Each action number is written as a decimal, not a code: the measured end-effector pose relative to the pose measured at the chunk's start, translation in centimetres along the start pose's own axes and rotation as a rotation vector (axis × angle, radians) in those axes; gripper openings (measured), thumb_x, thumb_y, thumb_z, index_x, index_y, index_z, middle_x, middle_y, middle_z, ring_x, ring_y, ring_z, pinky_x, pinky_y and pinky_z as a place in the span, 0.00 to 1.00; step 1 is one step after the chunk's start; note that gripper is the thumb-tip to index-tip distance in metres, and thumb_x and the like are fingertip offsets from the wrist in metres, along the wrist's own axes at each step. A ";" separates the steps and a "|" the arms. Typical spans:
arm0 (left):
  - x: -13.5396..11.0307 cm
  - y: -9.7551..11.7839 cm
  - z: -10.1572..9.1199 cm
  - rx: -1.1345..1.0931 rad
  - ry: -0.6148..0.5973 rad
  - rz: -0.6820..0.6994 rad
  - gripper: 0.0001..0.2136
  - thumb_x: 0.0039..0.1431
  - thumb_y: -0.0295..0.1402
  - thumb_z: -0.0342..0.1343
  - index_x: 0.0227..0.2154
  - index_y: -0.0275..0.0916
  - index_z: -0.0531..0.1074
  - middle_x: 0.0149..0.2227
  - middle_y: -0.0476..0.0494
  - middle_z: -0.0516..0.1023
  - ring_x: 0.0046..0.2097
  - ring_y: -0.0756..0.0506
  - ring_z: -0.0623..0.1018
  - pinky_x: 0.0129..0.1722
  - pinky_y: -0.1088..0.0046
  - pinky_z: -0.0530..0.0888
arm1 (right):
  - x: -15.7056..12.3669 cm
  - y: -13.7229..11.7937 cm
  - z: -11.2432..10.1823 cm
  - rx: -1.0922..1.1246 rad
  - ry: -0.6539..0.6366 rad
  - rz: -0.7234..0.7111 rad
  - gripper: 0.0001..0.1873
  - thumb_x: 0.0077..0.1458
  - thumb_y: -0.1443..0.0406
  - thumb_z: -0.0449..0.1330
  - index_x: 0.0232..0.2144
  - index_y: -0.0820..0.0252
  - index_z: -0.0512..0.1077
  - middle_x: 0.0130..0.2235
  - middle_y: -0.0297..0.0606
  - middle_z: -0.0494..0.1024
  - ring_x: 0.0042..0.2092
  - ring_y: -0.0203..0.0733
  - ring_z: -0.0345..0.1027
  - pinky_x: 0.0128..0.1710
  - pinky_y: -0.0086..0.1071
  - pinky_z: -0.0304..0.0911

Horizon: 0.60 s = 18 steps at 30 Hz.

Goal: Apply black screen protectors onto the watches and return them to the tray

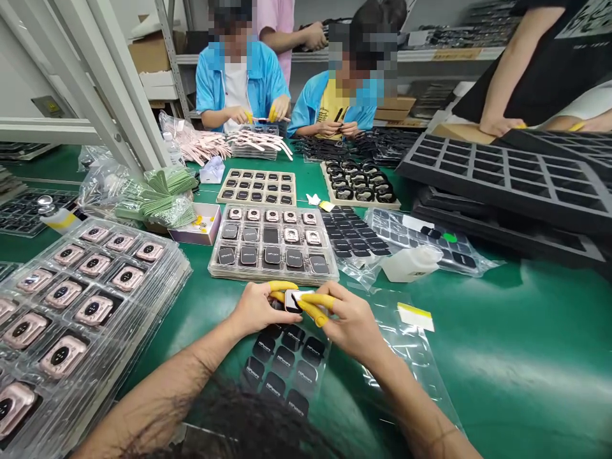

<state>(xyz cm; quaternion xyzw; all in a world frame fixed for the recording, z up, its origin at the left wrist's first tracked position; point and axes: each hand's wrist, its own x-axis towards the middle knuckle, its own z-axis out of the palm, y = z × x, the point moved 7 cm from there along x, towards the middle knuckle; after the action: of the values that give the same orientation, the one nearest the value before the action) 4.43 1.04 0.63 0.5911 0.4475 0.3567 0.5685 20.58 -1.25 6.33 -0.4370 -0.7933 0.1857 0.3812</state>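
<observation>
The left hand (pixel 255 309) and right hand (pixel 347 319) hold a square smartwatch (pixel 292 301) in a narrow grip through yellow finger cots (pixel 310 307); it is pinched tight. Black pads (pixel 282 363) lie below on the green surface (pixel 478 331) (white print unreadable).

Just below the clear tray (pixel 273 278), the black pads (pixel 284 364) have small white letters on them. The word starts with "HiP", but the end is too blurry to read. The black pieces (pixel 272 256) in the tray show white words that look the same. Far past the tray, a yellow tag (pixel 442 54) sits on a shelf (pixel 396 55), but its words are too small to read.
</observation>
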 end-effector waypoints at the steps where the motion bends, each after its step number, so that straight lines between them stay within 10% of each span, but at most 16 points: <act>1: 0.0 0.1 0.0 0.017 -0.004 0.003 0.33 0.40 0.35 0.77 0.54 0.33 0.83 0.37 0.43 0.87 0.38 0.44 0.83 0.41 0.72 0.80 | -0.1 0.0 0.2 0.032 0.000 -0.025 0.10 0.65 0.63 0.62 0.39 0.49 0.85 0.32 0.37 0.77 0.31 0.40 0.71 0.30 0.33 0.66; 18: -0.4 0.6 -0.1 0.126 0.050 0.010 0.28 0.43 0.35 0.74 0.51 0.39 0.84 0.42 0.44 0.90 0.42 0.38 0.87 0.46 0.65 0.84 | 0.0 0.5 0.3 0.052 0.050 0.025 0.09 0.66 0.61 0.61 0.38 0.51 0.83 0.30 0.35 0.73 0.29 0.41 0.68 0.30 0.35 0.64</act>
<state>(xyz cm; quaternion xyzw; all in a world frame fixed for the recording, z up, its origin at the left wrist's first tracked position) 4.23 0.75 1.24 0.6186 0.4803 0.3453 0.5171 20.59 -0.98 5.80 -0.4415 -0.7729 0.2000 0.4095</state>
